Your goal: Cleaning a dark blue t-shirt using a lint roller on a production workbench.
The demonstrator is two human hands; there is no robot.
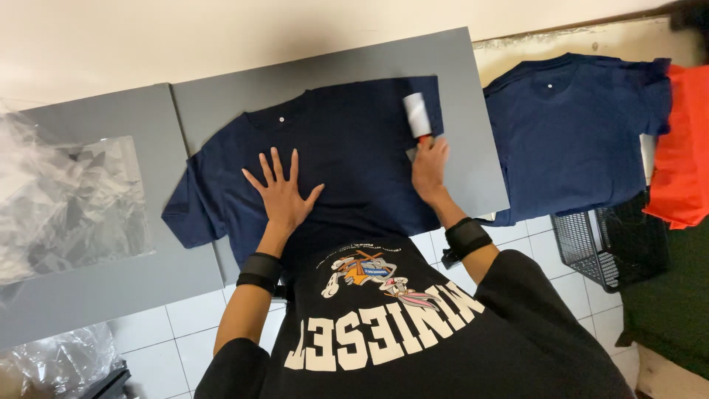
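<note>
Head view looking down: my right hand [430, 159] is closed around the handle of a lint roller [417, 115], fingers wrapped so that only a sliver of red handle shows above them. The roller's white cylinder sticks straight out past the knuckles, away from my body, its long axis running nearly along the line of my forearm and leaning slightly to the left. It lies on the right sleeve area of the navy t-shirt [347, 148], which is spread flat on the grey table [458, 66].

My left hand [281, 188] is open, fingers splayed, palm pressed flat on the shirt's chest, holding nothing. From the roller, that hand sits off to the left and a little nearer my body, well apart. Most of the shirt lies to the left of the grip; further right, beyond the table edge, is a stack of navy shirts [569, 133].
</note>
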